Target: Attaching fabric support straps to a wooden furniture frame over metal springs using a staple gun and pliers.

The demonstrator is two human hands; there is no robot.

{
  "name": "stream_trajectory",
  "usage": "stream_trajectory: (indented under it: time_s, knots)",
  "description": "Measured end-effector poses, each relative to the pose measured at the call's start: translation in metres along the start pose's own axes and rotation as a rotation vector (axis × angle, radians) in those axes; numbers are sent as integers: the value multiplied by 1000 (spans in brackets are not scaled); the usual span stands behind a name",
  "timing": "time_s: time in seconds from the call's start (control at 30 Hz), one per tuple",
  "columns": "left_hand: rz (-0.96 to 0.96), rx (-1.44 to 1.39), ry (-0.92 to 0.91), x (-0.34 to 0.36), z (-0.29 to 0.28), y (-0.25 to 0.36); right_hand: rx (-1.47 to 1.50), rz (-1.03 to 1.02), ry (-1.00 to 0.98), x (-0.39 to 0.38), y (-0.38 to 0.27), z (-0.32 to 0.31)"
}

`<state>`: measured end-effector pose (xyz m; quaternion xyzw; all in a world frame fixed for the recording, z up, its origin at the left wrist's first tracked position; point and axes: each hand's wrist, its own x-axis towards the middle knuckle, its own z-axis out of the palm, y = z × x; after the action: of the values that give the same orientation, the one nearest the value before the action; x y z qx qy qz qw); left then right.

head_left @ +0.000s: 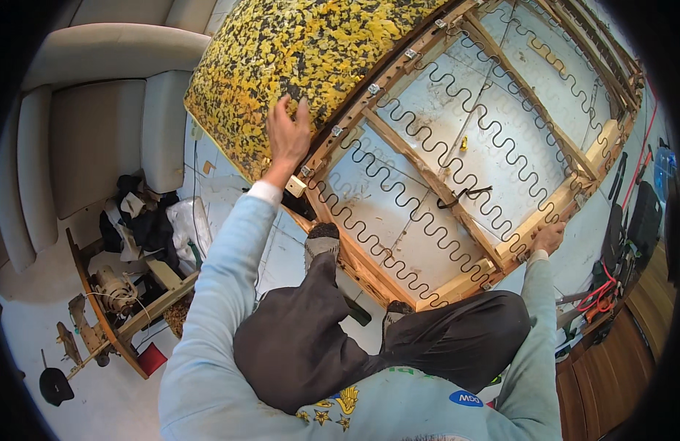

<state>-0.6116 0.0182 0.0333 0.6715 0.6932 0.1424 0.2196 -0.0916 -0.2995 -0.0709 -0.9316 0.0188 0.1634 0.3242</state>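
Note:
In front of me rests a wooden sofa frame [399, 151] strung with wavy zigzag springs [399, 192], fixed along one rail by metal clips [374, 90]. Against its far left side is a thick slab of yellow-and-black bonded foam [303, 55]. My left hand [287, 138] is raised over the foam's edge beside the clipped rail, fingers apart and holding nothing; whether it touches the foam I cannot tell. My right hand [548, 239] grips the frame's outer rail at the lower right, its fingers partly hidden by the wood. My feet are by the frame's near edge.
On the left stand grey upholstered sofas [97, 140]. Near them lie black and white cloth scraps [138, 213] and a broken wooden frame with a motor-like part [113, 288]. Tools and a red cord [601, 295] lie at the right by brown wooden boards [608, 367].

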Motion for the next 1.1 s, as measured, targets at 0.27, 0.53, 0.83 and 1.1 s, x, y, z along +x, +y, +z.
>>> stream_trajectory:
  time_s: [0.27, 0.53, 0.83, 1.1]
  knots:
    - [217, 326, 238, 71, 81, 12, 104, 37, -10, 3, 6, 3]
    - [130, 339, 320, 83, 104, 16, 129, 69, -23, 1, 3, 4]
    - [85, 452, 304, 87, 110, 20, 86, 44, -4, 0, 1, 6]
    - [150, 416, 391, 94, 113, 17, 146, 54, -23, 10, 11, 11]
